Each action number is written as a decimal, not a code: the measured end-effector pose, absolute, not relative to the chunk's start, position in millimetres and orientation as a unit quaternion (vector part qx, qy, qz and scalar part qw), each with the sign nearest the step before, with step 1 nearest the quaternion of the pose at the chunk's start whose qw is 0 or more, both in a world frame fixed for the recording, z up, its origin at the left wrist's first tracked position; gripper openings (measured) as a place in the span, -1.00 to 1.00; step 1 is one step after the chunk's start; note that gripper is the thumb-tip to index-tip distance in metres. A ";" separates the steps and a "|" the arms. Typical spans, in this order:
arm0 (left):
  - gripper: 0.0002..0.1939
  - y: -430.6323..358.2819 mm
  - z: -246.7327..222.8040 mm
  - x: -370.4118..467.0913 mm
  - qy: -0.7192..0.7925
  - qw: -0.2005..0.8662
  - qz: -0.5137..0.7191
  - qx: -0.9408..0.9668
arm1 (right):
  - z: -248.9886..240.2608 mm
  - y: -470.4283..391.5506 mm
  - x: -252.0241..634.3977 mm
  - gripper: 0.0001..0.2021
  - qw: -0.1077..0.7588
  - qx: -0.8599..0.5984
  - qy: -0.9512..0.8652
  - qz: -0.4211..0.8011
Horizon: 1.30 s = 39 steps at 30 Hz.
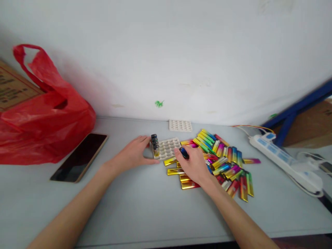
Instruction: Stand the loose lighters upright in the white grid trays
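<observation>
My left hand [135, 152] is at the left edge of a white tray [167, 148] with rows of round hollows, its thumb along the near corner and fingers at the far side. Several small black-topped tubes [155, 142] stand upright in the tray's leftmost row; the nearest has a gold-coloured lower part. My right hand [193, 164] is closed around a dark, shiny tube [184, 153], one end poking out at the tray's right side. Beneath and beside that hand lies a heap of shiny, colour-graded tubes [220, 162] in gold, red, blue, green and purple.
A second white tray [180, 125] lies by the wall. On the left are a phone [80, 157], a red plastic bag [57, 114] and a cardboard box [15, 86]. A white power strip [285, 162] with cables lies right, near a blue metal frame [298, 110].
</observation>
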<state>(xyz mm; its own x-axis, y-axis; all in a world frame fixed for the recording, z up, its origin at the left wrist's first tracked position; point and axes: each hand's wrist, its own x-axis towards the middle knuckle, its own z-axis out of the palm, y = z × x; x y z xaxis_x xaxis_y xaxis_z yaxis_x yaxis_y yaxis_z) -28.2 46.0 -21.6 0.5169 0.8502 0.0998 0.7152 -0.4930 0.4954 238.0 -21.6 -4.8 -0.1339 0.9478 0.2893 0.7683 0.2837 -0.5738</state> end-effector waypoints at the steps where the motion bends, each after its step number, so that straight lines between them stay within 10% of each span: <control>1: -0.33 45.9 -21.5 -28.2 0.461 0.202 0.170 0.847 | -5.4 -22.1 237.7 -0.58 0.307 -0.582 -0.738 0.148; 24: -0.30 48.6 -26.6 -29.5 0.458 0.195 0.176 0.849 | -8.3 -20.9 235.9 -0.75 0.204 -0.617 -0.753 0.104; 39: -0.30 46.8 -22.5 -26.9 0.468 0.194 0.156 0.848 | -15.5 -22.1 242.1 -0.78 0.376 -0.458 -0.794 0.138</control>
<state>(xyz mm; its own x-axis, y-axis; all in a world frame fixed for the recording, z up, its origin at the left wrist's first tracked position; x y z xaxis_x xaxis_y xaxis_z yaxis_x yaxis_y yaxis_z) -26.9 46.8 -22.5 0.5128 0.8545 0.0828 0.7332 -0.4861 0.4755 242.1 -22.1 -15.5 -0.2978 0.8305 0.4708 0.6236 0.5426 -0.5627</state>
